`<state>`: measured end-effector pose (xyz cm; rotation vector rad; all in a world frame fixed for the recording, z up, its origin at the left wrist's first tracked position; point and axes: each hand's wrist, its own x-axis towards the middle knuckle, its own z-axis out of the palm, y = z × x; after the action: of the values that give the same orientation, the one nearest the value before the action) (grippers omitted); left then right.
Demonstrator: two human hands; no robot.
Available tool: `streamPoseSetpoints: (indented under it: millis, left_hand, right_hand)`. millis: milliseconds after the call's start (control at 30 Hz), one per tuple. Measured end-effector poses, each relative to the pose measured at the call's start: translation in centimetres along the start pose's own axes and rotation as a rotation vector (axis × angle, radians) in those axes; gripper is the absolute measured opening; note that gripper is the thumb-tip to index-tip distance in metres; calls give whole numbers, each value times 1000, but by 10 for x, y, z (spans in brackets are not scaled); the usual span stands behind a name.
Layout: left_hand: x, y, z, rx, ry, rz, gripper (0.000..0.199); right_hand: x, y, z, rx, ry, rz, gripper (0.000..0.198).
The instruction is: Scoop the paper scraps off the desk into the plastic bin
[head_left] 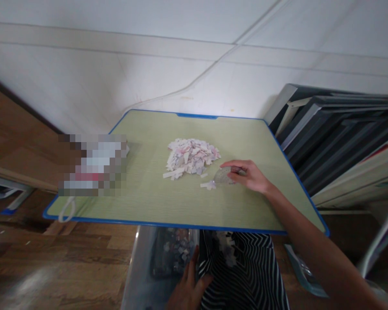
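one clear protractor pinched in right hand, long axis crosswise, curve toward paper scraps; left hand, grip unclear

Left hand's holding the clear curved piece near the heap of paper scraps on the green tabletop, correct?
Wrong hand: the head view shows the right hand holding the clear curved piece near the heap of paper scraps on the green tabletop.

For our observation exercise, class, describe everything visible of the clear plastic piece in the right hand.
The clear plastic piece looks thin and see-through, with a rounded outer edge and faint markings, rather like a protractor. It is tilted in the right hand, which covers part of it, just right of some loose paper scraps. Whether it touches them or the tabletop is unclear.
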<state>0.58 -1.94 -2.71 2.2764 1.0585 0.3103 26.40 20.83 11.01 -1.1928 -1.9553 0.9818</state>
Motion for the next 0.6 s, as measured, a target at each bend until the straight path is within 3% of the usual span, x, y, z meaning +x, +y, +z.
streamPoseSetpoints:
  millis: [200, 600]
  left_hand:
    - [1, 5, -3, 11, 6, -45, 63]
    - [1, 4, 3, -23, 55, -11, 59]
  right_hand:
    - [-4, -5, -6, 27, 3, -8, 27]
    - [-2, 2, 1, 32, -38, 13, 31]
